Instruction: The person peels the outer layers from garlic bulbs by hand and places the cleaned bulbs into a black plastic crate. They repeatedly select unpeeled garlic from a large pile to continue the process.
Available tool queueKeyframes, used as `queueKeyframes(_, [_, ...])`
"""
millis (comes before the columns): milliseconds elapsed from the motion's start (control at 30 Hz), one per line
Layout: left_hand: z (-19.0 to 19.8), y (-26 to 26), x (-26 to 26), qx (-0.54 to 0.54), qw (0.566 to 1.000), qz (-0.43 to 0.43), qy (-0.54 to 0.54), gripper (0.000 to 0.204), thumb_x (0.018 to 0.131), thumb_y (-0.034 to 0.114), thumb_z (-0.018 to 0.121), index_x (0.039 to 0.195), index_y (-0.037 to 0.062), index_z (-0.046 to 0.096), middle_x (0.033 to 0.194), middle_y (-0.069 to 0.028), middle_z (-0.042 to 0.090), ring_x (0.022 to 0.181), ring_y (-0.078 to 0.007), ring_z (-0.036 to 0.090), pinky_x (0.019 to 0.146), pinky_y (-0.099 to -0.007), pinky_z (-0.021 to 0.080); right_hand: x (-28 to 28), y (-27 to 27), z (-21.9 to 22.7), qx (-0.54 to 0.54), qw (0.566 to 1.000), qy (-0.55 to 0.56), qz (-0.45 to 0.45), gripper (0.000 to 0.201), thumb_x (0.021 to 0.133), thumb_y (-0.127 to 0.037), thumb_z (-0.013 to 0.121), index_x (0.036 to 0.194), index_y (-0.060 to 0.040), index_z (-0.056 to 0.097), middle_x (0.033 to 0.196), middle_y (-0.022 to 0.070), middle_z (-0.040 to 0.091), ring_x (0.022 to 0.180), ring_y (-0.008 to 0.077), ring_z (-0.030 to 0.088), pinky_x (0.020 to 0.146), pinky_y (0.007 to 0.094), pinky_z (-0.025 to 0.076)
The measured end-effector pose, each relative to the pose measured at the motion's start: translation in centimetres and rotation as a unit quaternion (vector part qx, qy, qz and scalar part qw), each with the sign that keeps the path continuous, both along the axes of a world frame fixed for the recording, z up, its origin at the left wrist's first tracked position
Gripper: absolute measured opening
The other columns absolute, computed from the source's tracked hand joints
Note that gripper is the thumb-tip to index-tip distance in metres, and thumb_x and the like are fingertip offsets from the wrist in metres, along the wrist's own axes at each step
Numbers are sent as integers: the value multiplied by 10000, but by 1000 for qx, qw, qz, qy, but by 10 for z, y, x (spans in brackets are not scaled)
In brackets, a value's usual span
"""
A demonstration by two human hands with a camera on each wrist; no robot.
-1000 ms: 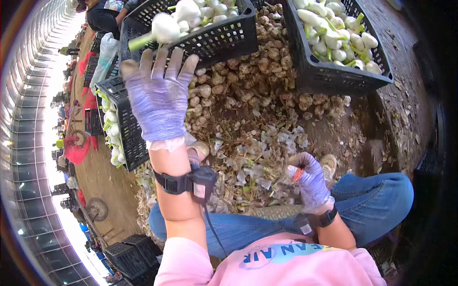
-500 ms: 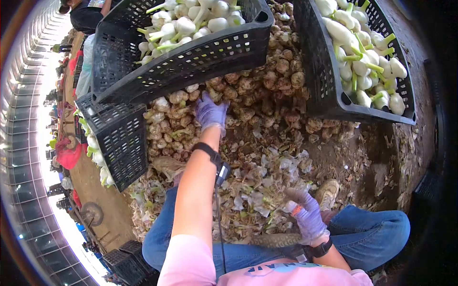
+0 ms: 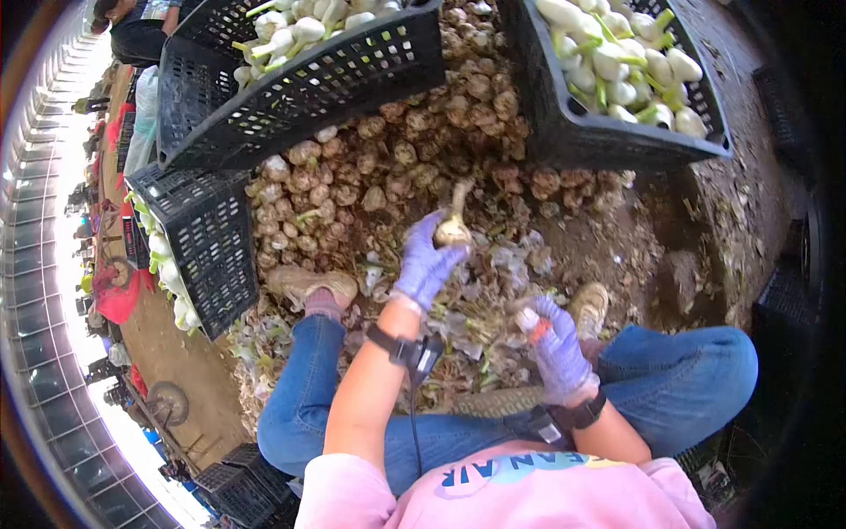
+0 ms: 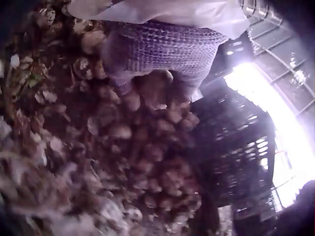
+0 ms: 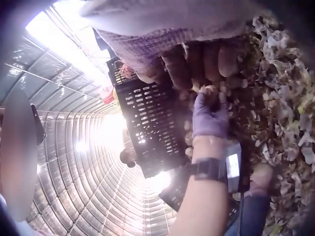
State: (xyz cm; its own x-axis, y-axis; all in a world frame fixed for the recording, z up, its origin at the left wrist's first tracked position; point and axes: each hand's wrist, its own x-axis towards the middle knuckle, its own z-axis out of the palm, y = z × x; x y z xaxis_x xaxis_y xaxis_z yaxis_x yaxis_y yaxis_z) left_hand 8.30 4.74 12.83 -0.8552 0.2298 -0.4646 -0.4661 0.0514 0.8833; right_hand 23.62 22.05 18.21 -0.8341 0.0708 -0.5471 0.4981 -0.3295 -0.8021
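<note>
My left hand (image 3: 426,264), in a purple knit glove with a thin clear one showing at the wrist, grips a garlic bulb (image 3: 453,233) by its side. The bulb's stem points up and away, over the peelings. In the left wrist view, the fingers wrap around the darkened bulb (image 4: 155,88). My right hand (image 3: 562,351), gloved alike, is held above my lap with its fingers loosely bent. An orange band and a white tip show at its thumb. In the right wrist view, bare-looking fingertips (image 5: 227,61) hang down with nothing visible between them.
A heap of unpeeled garlic (image 3: 352,172) lies ahead, with loose peelings (image 3: 493,291) nearer my feet. Black crates of white bulbs stand at far left (image 3: 300,106), right (image 3: 617,145) and left side (image 3: 211,251). Another person (image 3: 139,35) sits at the upper left.
My left hand came down from the far crate, where a white bulb was beside it, to the heap. It has now drawn back toward me with an unpeeled garlic bulb. The right hand stays nearly in place.
</note>
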Motion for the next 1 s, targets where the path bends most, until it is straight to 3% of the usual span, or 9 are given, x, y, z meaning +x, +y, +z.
queueKeyframes(233, [120,8,94,-183,909,-159,338,661,567,85,760,1149,28,452,1088,-142,499,1003,-285,529,864,-346,453,-4,-7,56,-14,991,109,-72,322,850,-167,599,1124,-9,545,1020,57,595,923,126,553,805,267,452])
queueKeyframes(333, [139,5,113,-182,896,-172,367,666,558,79,784,1140,51,462,1146,-158,483,1057,-291,510,902,-356,431,3,-7,65,-149,984,92,-23,352,818,-190,648,1101,4,568,1005,63,613,910,122,570,800,254,460])
queueKeyframes(500, [152,-1,133,-178,896,-179,366,663,564,81,798,1147,49,483,1160,-144,483,1089,-278,495,920,-368,420,12,-4,71,-129,988,90,-4,324,798,-196,677,1036,10,602,922,62,635,817,119,598,723,249,491])
queueKeyframes(633, [145,0,142,-21,968,-113,225,707,564,47,789,1192,44,465,1166,-97,496,1095,-213,487,924,-344,427,13,3,87,-179,983,39,26,328,778,-189,702,1013,20,610,877,66,645,755,116,613,657,231,505])
queueKeyframes(667, [151,3,144,80,990,-64,92,702,578,58,788,1198,43,459,1145,-94,513,1074,-212,503,908,-330,439,12,5,91,-180,983,40,25,328,778,-189,702,1013,20,610,877,66,645,755,116,613,657,231,505])
queueKeyframes(700, [154,6,145,178,983,-13,-44,698,593,69,786,1205,42,453,1124,-91,530,1052,-212,520,892,-317,451,12,6,94,-197,980,21,26,318,777,-185,702,1005,18,616,870,65,646,752,114,613,651,223,502])
queueKeyframes(833, [137,10,151,232,969,37,-70,678,638,140,778,1218,41,439,1085,-84,558,1009,-205,549,858,-302,470,11,12,89,-145,986,7,82,261,788,-167,685,967,14,631,883,61,649,716,114,609,631,228,491])
queueKeyframes(900, [126,11,152,255,966,32,-32,602,738,298,704,1212,33,443,1075,-87,568,948,-196,577,735,-285,507,11,11,85,-113,988,44,100,232,792,-157,672,948,11,633,867,57,645,710,127,603,634,246,485])
queueKeyframes(1000, [122,-1,141,359,907,37,-215,578,834,492,522,1197,47,456,1003,-82,590,808,-173,595,529,-271,480,9,10,76,44,971,178,156,194,783,-135,657,911,9,634,825,64,630,705,173,596,654,285,477])
